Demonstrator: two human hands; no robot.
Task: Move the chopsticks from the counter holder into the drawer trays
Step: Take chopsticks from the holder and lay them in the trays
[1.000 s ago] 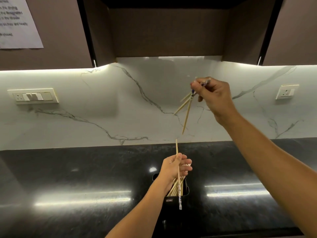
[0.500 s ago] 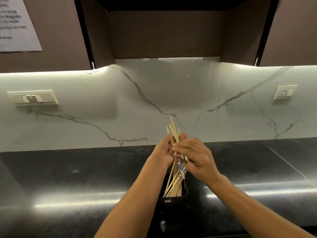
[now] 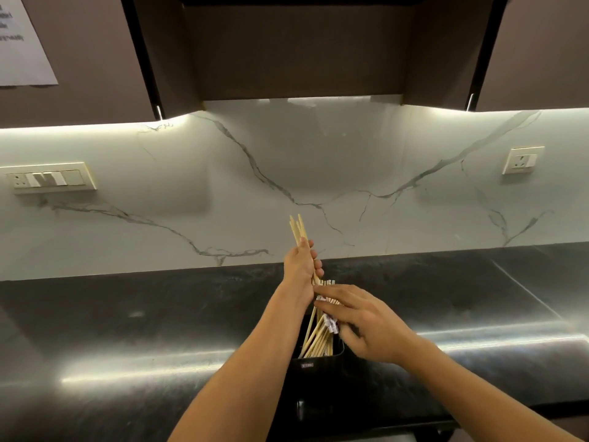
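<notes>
Gathering chopsticks from the holder at lower centre of the frame

Left hand (image 3: 301, 269) fingers (image 3: 315, 261) pinch a bundle of chopsticks (image 3: 298, 229) upright; right hand (image 3: 369, 323) fingers spread loosely over the rest (image 3: 320, 339) leaning in the black holder (image 3: 318, 374). Best to close around the whole sheaf and lift straight up, clearing the rim. The dark surface (image 3: 127, 314) lies open either side; cabinets overhang above; no drawer shows.
</notes>
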